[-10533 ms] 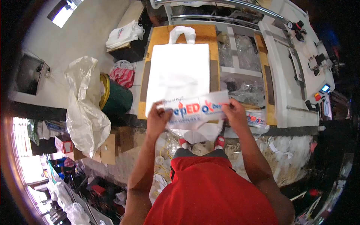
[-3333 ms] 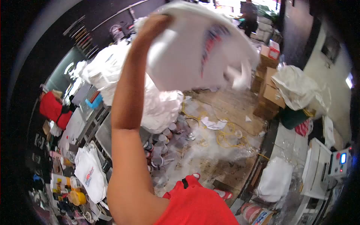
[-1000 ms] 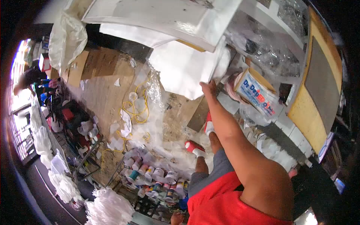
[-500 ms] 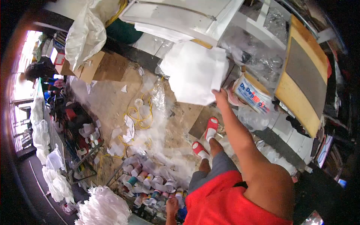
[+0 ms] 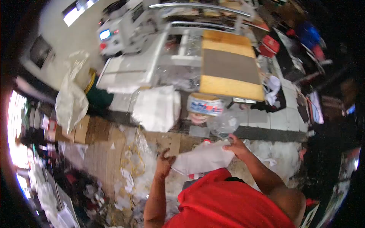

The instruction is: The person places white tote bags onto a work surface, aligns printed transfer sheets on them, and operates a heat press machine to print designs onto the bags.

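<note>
1. White sheet (image 5: 201, 157), 5 o'clock: blurred; sheet or bag, can't tell.
2. Left hand (image 5: 165, 164), nearer 7: fingers smeared, grip details unclear.
3. Red shoes (image 5: 195, 176), near 6: mostly hidden behind sheet.
4. Lettering (image 5: 206, 105), 2: unreadable.
5. Screen (image 5: 105, 34), 10–11: too small.
6. Red shirt (image 5: 228, 201), 5: cut by bottom edge.

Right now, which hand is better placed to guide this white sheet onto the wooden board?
Probably your right hand: it holds the end of the white sheet nearer the wooden board; your left hand is farther away.
</note>
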`<state>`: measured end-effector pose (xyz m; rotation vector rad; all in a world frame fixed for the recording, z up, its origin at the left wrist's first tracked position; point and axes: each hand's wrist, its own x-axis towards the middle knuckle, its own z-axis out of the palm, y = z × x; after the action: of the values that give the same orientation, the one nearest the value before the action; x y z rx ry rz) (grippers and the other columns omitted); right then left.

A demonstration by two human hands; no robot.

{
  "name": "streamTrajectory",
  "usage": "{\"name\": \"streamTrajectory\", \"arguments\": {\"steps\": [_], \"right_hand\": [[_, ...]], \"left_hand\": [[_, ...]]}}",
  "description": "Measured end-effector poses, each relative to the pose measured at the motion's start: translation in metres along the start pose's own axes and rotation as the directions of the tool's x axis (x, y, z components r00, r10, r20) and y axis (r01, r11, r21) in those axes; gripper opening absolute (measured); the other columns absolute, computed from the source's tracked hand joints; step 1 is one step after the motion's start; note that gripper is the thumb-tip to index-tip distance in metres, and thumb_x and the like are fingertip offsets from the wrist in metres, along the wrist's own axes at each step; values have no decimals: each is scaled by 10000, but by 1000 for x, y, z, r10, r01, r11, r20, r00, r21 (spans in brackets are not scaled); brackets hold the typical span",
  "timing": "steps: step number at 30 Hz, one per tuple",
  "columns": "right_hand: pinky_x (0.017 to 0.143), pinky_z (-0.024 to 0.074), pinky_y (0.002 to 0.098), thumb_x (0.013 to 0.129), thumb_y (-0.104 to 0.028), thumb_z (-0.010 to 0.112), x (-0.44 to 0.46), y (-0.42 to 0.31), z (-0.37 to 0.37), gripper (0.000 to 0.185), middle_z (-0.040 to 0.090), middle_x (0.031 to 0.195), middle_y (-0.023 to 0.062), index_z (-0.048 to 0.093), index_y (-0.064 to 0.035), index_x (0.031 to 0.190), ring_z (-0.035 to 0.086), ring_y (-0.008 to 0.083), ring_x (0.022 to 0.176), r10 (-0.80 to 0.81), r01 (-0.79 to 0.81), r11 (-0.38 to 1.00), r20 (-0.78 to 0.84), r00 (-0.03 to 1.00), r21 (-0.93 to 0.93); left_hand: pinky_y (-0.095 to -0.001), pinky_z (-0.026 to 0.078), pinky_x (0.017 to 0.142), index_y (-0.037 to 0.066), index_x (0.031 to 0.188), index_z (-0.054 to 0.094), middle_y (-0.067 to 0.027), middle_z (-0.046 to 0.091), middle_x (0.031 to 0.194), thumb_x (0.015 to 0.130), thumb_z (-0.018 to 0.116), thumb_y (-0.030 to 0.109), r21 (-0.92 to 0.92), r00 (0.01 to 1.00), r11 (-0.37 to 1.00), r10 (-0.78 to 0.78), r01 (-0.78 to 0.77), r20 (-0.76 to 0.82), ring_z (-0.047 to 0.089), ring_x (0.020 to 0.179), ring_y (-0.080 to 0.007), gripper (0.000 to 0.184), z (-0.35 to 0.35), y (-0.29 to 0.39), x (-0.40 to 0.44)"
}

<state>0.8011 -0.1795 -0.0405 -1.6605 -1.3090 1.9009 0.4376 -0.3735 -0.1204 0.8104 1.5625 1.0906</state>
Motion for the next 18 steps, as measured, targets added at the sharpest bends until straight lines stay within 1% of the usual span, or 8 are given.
{"name": "streamTrajectory", "arguments": {"steps": [3,6,8,9,10,12,15,18], "right_hand": [[853,516,351,828,-178,776,7,-76,-37,678,671,1110,144,480,-82,1431,627,205,1004,-224,225,974,-33,974,1],[883,493,325,863,-228,744,35,-204,-99,478,690,1091,73,608,-63,1291,625,173,991,-620,624,780,-201,758,-53],[865,494,306,901,-225,722,-17,-316,-128,364,688,1058,52,637,-91,1228,623,136,965,-808,782,498,-527,262,-375],[914,486,279,928,-152,697,-64,-358,-142,341,652,1189,77,607,-53,1242,607,131,1063,-800,789,486,-554,229,-375],[857,503,263,911,-115,699,-101,-396,-127,313,679,1134,85,629,-86,1214,608,87,964,-792,913,-132,-512,-332,-387],[914,521,312,969,-27,582,-112,-394,-171,272,619,1249,117,584,-40,1240,631,197,1057,-709,860,-468,-495,-502,-201],[890,522,339,969,-62,588,-37,-403,-198,306,607,1288,126,571,-48,1273,631,236,1087,-803,712,-275,-253,-540,-646],[817,533,455,912,-132,590,152,-326,-232,224,669,1026,251,645,-28,1103,658,416,919,-858,435,513,-449,248,-740]], "left_hand": [[-290,520,780,64,1320,563,-111,678,1042,916,656,25,-183,993,983,-16,-6,-117,632,900,-138,417,25,165,81],[-305,507,866,-15,1214,634,-99,687,1081,898,673,55,405,759,742,632,-535,-156,627,968,-187,326,55,322,162],[-370,437,1028,-9,1314,538,-189,609,1253,1002,540,150,931,322,136,947,-339,-21,564,1158,-251,350,48,437,198],[-314,431,1029,12,1277,547,-117,624,1237,990,542,44,604,9,169,966,-778,-259,579,1154,-235,288,84,496,166],[-321,418,1043,16,1290,545,-122,624,1243,1001,540,61,413,-221,-84,929,-907,-298,566,1177,-244,293,77,531,158],[-352,414,1039,16,1253,547,-133,604,1252,979,552,64,564,-215,-41,945,-825,-247,555,1173,-262,278,88,545,198],[-446,400,1027,18,1144,552,-165,542,1279,914,587,73,914,-131,83,981,-396,-146,521,1159,-315,239,122,533,281],[-527,434,976,-49,1129,601,-330,579,1123,928,503,94,854,605,328,796,-403,-20,539,1106,-457,266,203,412,397]]}}
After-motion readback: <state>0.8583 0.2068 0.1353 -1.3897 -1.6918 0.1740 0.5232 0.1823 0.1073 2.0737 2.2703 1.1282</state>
